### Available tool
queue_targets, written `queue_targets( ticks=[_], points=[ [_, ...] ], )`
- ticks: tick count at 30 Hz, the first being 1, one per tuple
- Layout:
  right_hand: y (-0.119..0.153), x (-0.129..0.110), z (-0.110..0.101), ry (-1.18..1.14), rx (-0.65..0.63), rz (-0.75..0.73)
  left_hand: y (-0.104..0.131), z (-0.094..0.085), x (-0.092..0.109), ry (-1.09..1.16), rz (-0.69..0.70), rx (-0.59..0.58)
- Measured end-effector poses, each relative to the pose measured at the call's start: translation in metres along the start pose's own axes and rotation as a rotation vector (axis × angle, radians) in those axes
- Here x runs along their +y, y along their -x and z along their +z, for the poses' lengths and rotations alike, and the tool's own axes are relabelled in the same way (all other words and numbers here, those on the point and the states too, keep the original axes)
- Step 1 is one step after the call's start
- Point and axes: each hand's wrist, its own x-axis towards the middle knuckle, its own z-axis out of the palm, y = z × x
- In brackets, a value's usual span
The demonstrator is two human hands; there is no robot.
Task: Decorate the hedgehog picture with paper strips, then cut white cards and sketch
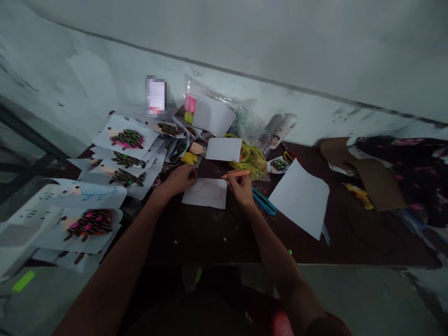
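Observation:
A small white sheet of paper (210, 198) with a thin orange curved outline drawn on it lies on the dark table. My right hand (241, 189) pinches an orange marker (240, 173), its tip by the sheet's upper right corner. At the upper left corner of the same sheet rests my left hand (182, 178), fingers curled in; whether anything is inside them is hidden. Just beyond that hand is a yellow lump (189, 158). A blank white card (224, 149) lies behind the drawing. Blue scissors (264, 201) sit beside my right wrist.
Stacks of hedgehog pictures (126, 138) cover the left side, some on a white plastic box (21, 210). Rightward lie a large white sheet (301, 198), brown cardboard (378, 184) and dark flowered cloth (406, 172). A yellow net bag (252, 161) and bottles (283, 129) stand near the wall.

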Motion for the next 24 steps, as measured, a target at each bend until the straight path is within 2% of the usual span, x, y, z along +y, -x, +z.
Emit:
queue_targets(
  ticks=[3, 10, 20, 24],
  points=[
    [0.001, -0.001, 0.001, -0.043, 0.048, 0.011, 0.000, -0.001, -0.004, 0.038, 0.012, 0.000],
    [0.002, 0.000, 0.006, 0.008, 0.051, 0.003, 0.000, -0.002, -0.006, 0.134, -0.001, -0.013],
    [0.011, -0.006, 0.016, -0.170, 0.080, -0.010, 0.003, -0.002, -0.008, 0.155, 0.033, 0.080],
    [0.017, -0.013, 0.017, -0.138, 0.017, 0.010, 0.004, -0.005, -0.010, 0.143, 0.029, 0.078]
  ],
)
